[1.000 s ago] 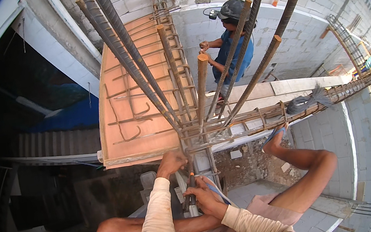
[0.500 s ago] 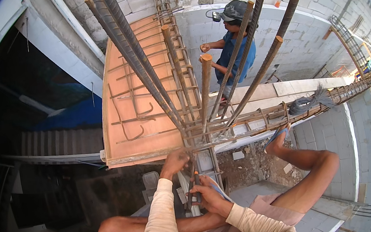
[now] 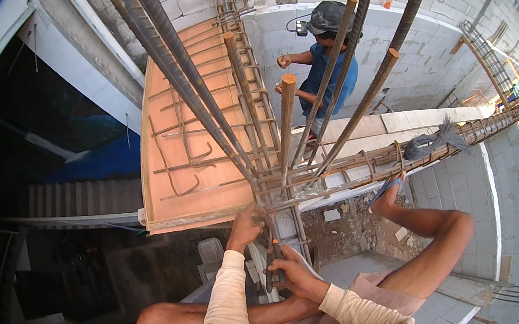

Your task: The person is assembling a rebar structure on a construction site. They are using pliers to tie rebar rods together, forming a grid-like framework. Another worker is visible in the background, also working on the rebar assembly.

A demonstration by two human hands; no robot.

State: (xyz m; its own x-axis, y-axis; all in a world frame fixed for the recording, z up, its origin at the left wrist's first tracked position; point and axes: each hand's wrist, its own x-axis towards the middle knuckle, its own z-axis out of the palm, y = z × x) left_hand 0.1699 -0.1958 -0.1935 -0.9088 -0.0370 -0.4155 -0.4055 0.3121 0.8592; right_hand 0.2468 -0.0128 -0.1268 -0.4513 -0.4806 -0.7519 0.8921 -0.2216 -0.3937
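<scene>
My right hand (image 3: 298,274) is closed around the dark handles of a pair of pincers (image 3: 277,252) with orange marks. The pincers point up toward the joint where the reinforcing bars (image 3: 270,190) cross. Just left of that joint, my left hand (image 3: 246,225) has its fingers curled in against the steel by the corner of the wooden panel. What those fingers pinch, if anything, is hidden. Tall ribbed rebars (image 3: 195,85) rise from the joint, just beyond both hands.
An orange-brown plywood form (image 3: 212,202) carries bent bars at the left. A rebar cage (image 3: 366,165) runs right, with a bundle of tie wire (image 3: 432,141) on it. Beyond the bars stands a person in blue (image 3: 331,82). Below left is a deep dark drop (image 3: 109,269).
The pincers' handles have come closer together in my right hand. My left hand keeps its place by the bars. The person beyond has moved only slightly.
</scene>
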